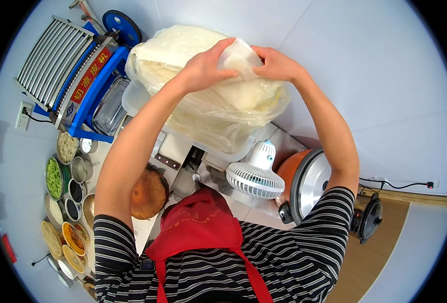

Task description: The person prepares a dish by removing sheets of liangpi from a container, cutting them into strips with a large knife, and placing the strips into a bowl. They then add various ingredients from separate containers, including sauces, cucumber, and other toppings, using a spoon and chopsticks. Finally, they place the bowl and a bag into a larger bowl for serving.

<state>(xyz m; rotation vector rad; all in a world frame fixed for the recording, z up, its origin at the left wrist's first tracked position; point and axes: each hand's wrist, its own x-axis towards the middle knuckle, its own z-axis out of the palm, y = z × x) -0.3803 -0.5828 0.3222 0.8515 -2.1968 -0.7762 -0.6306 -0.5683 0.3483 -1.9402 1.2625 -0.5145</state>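
Both arms reach forward over a translucent plastic tub (223, 153) piled with pale, soft noodle sheets (193, 41) in a clear plastic bag (208, 121). My left hand (212, 64) grips the left edge of a thin, whitish translucent sheet (240, 57), thumb and fingers on either side of it. The right edge of that sheet is pinched by my right hand (274, 63). Whether it is a noodle sheet or part of the bag, I cannot tell. It stands up between the hands, above the pile.
A blue-framed noodle-cutting machine (91, 75) stands at left, above bowls of shredded cucumber (54, 178) and sauces. Nearer me are a round wooden chopping block (149, 193), a white fan (257, 174) and an orange cooker with a metal lid (310, 185). A wall rises behind the tub.
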